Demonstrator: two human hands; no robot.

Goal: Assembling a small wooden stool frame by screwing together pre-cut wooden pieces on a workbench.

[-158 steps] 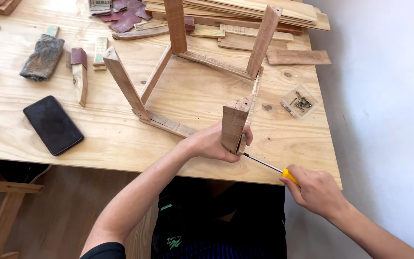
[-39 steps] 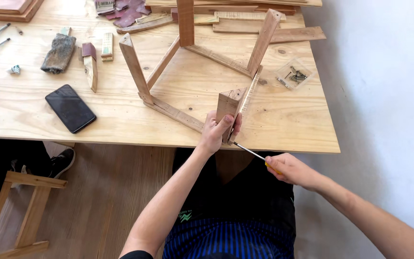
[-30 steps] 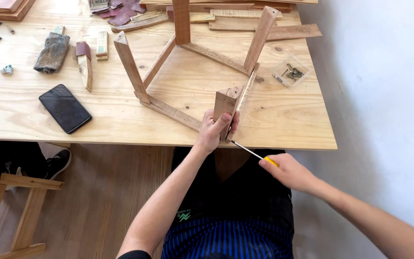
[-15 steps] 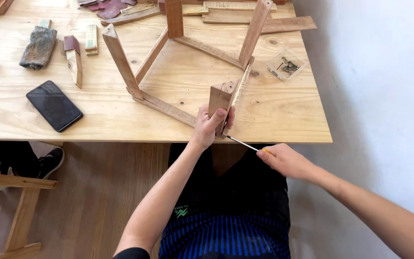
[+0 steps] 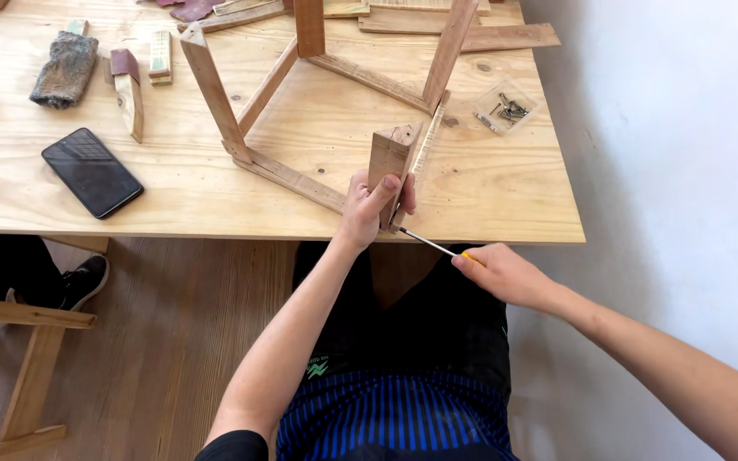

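While left hand [image 5: 367, 201] still grips leg [image 5: 389, 162], screwdriver [image 5: 429, 244] unchanged.

A black phone [image 5: 91, 172] lies screen-dark on the table's left — clear screw packet [image 5: 506, 108] far right.

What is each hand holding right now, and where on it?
Left hand grips the near leg of the wooden frame low down; right hand holds a screwdriver by its yellow handle.

Black phone [image 5: 92, 172], screw box [image 5: 506, 108], rag [image 5: 64, 69]
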